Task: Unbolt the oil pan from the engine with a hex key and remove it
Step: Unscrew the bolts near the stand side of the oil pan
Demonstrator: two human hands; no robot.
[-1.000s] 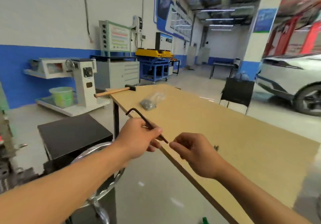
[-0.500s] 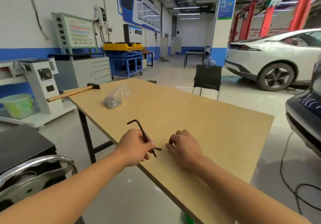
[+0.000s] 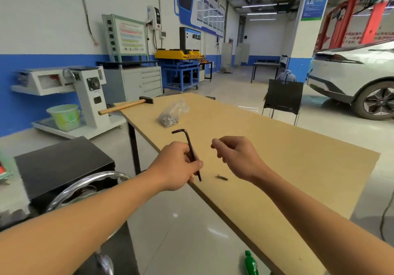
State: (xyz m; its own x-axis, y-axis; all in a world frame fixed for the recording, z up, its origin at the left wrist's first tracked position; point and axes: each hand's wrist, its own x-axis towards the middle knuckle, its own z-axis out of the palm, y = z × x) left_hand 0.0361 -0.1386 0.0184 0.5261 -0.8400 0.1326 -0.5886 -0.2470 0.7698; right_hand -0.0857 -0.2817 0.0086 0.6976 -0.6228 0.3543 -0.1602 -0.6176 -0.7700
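Note:
My left hand (image 3: 178, 167) grips a black L-shaped hex key (image 3: 187, 144) over the near left edge of a wooden table (image 3: 287, 157), the key's short arm pointing up and left. My right hand (image 3: 236, 156) hovers just above the table with its fingers loosely curled and nothing in them. A small dark bolt (image 3: 221, 177) lies on the table between and below the two hands. Neither the engine nor the oil pan is in view.
A hammer (image 3: 128, 105) and a clear bag of small metal parts (image 3: 171, 114) lie farther back on the table. A black stand with a chrome ring (image 3: 85, 187) is at the left. A black chair (image 3: 282, 97) and a white car (image 3: 358, 82) stand beyond. A green bottle (image 3: 250, 263) is on the floor.
My right hand set the small bolt on the table, let go of it and rose. The left hand kept hold of the hex key. The view swung to the right.

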